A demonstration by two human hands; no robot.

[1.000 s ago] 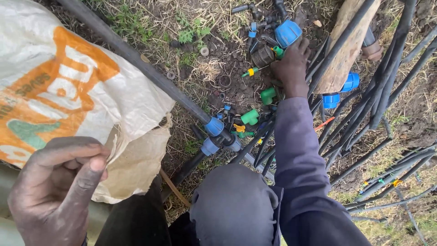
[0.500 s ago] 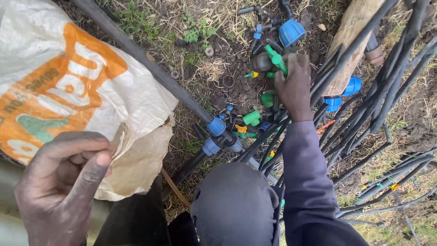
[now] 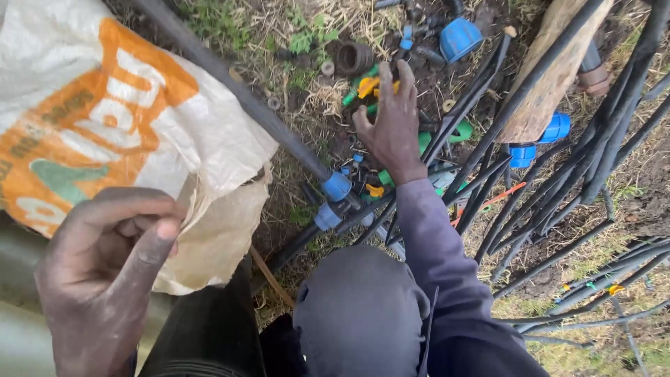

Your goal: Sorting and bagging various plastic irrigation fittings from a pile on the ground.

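My left hand [image 3: 105, 272] is low at the left, thumb pressed to fingers on the torn edge of a white and orange woven sack [image 3: 105, 119]. My right hand [image 3: 392, 132] reaches out over a pile of small pipe fittings on the soil. Its fingers are spread, with the fingertips at green and yellow fittings [image 3: 366, 87]. Nothing is held in it. A black threaded ring [image 3: 354, 57] lies just beyond the fingers, and a large blue cap [image 3: 460, 38] lies further right.
A thick black pipe [image 3: 237, 87] runs diagonally to blue couplings [image 3: 336, 187]. A bundle of thin black tubes [image 3: 558, 181] fans out on the right beside a wooden post [image 3: 551, 70]. My dark-clothed knee [image 3: 356, 314] fills the bottom centre. Grass and dry straw surround the soil.
My right hand has moved left from beside the blue cap to the green and yellow fittings and spread its fingers. My left hand has kept its hold on the sack.
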